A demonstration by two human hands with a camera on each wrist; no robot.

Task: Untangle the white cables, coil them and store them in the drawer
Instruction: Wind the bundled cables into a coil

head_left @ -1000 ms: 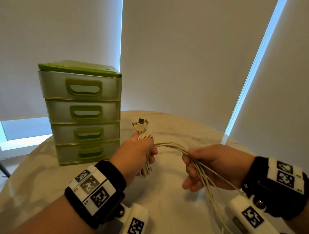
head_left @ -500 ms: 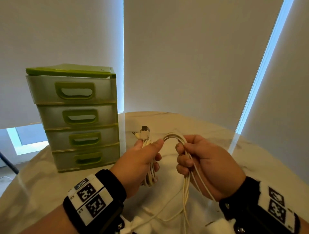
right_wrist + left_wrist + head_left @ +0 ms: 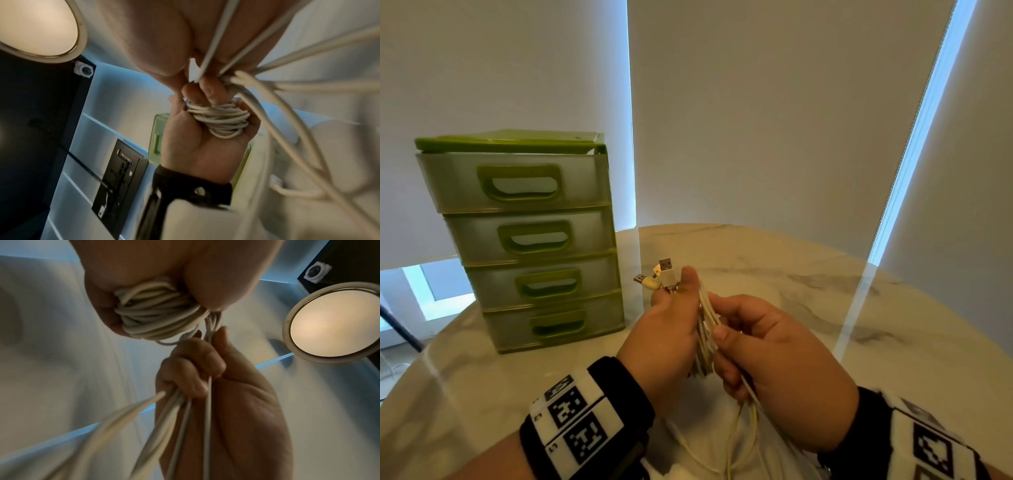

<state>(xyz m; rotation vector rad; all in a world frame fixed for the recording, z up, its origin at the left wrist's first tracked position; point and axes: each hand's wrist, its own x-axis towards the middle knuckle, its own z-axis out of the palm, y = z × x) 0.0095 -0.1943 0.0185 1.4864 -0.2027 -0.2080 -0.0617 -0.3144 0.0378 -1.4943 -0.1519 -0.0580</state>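
Two hands show above one desk point(image 3: 808, 308): the left hand point(image 3: 664, 342) and the right hand point(image 3: 784, 370). One green drawer unit point(image 3: 524, 240) stands there with four drawers, each with one handle, and one lid on top. One bundle of white cables point(image 3: 705, 329) sits between the hands; the strands overlap too much to count, but three plugs point(image 3: 659, 275) stick out at its top. Two marker wristbands are worn, one on each wrist, and one round lamp point(image 3: 333, 324) shows overhead.
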